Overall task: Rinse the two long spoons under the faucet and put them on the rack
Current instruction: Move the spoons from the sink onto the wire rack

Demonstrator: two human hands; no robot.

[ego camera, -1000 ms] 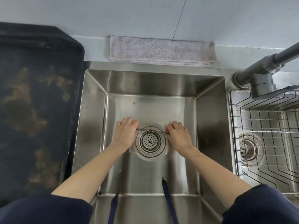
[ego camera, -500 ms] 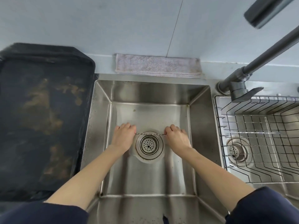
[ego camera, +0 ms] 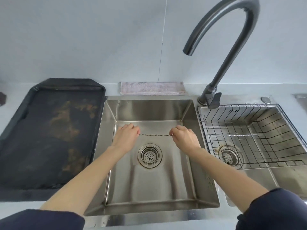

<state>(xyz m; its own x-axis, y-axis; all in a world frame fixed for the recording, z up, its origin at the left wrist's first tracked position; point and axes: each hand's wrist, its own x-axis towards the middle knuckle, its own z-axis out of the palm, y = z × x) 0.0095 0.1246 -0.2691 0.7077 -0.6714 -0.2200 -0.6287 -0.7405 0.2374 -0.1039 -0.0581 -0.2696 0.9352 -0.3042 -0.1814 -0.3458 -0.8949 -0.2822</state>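
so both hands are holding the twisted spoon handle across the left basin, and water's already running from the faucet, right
Not quite: the head view shows no water coming from the faucet. The rest holds: the left hand and right hand grip the ends of the twisted spoon handle across the left basin.

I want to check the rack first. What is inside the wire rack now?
The wire rack holds one thin twisted metal rod; its ends are unclear. Below shows the right basin's drain.

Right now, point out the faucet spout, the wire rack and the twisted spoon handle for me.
faucet spout (ego camera: 188,51): head view, on its open outlet end.
wire rack (ego camera: 289,125): head view, on its right wire wall.
twisted spoon handle (ego camera: 155,135): head view, mid-stem between both hands.
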